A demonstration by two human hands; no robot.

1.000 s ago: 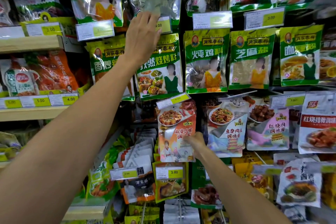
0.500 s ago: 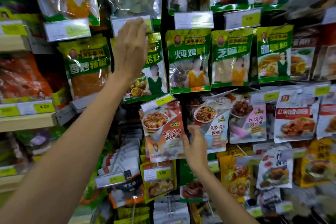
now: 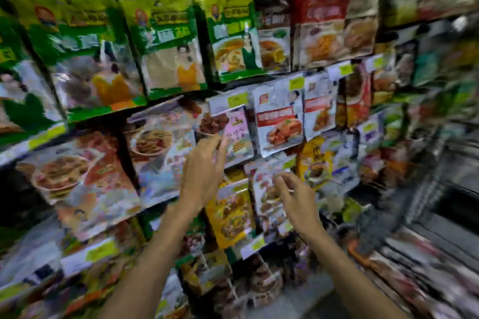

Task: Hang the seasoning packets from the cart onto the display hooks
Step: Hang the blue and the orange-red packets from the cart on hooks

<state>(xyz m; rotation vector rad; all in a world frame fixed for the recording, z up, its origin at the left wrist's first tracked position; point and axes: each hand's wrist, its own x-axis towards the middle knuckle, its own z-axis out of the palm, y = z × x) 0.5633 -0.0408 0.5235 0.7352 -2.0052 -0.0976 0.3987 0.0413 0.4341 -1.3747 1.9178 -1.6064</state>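
L hand (image 3: 203, 173), fingers straight, tips at pink pkt (image 3: 238, 137), R hand (image 3: 298, 201) loose, empty, just before lower pkt (image 3: 265, 202)

one blurred head view faces the hanging packets (image 3: 166, 41) up close.

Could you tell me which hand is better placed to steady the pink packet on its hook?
Probably the left hand: its fingertips are at the edge of the pink packet, while the right hand sits lower, before the row below. Both look empty.
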